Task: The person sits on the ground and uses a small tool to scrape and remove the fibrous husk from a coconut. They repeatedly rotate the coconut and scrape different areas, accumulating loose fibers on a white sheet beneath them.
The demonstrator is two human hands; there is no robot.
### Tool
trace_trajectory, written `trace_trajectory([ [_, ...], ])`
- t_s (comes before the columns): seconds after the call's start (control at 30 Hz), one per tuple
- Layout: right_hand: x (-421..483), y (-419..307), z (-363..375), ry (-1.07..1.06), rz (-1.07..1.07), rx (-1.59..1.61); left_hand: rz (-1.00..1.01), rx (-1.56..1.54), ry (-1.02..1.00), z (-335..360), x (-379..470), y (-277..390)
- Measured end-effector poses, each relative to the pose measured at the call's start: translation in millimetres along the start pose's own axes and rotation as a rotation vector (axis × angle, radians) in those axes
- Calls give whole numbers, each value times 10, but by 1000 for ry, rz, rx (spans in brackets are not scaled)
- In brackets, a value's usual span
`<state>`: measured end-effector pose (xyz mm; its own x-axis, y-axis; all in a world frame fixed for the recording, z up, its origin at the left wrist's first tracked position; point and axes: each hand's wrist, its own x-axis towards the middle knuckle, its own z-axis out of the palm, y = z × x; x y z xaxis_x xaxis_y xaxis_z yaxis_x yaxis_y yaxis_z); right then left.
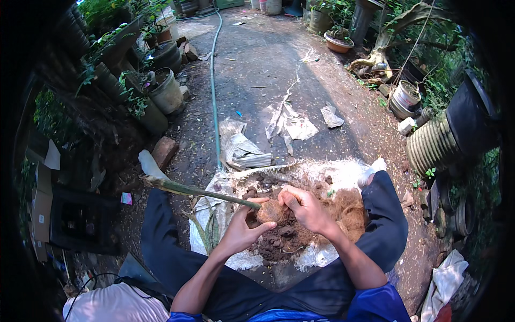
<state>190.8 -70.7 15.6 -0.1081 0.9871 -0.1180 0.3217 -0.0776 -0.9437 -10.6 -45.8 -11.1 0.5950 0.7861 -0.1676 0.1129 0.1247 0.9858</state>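
A ball wrapped in brown fibre [272, 212] sits at the end of a thick green plant stem [209, 194], which slants up to the left. My left hand [240, 228] cups the ball from below and the left, thumb along its lower edge. Curled against the ball's right side are the fingers of my right hand [304, 207]; whatever may be pinched between them is too small to make out. Below both hands, dark crumbly soil [277, 244] lies on a white woven sack [342, 172]. A loose heap of brown coir-like fibre [351, 209] rests beside my right leg.
Long withered leaves [210, 231] lie on the sack's left side. A green hose [215, 88] runs along the path. Torn sacking [291, 124] is strewn ahead. Potted plants [167, 88] line the left, a ribbed container [432, 143] stands right, and a black plastic crate [82, 223] sits left.
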Motion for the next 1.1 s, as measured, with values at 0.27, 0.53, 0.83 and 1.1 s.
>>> trace_trajectory([
  [0.27, -53, -107, 40, -10, -222, -23, 26, -125, 124, -105, 12, 124],
  [0.53, -92, -145, 101, -64, -352, -173, 103, -147, 259, -108, 44, 106],
  [0.83, -111, -64, 229, -78, -330, -15, 217, -150, 338, -63, 37, 113],
  [1.1, -118, -67, 307, -139, -177, 106, 158, -290, 431, -86, 39, 111],
])
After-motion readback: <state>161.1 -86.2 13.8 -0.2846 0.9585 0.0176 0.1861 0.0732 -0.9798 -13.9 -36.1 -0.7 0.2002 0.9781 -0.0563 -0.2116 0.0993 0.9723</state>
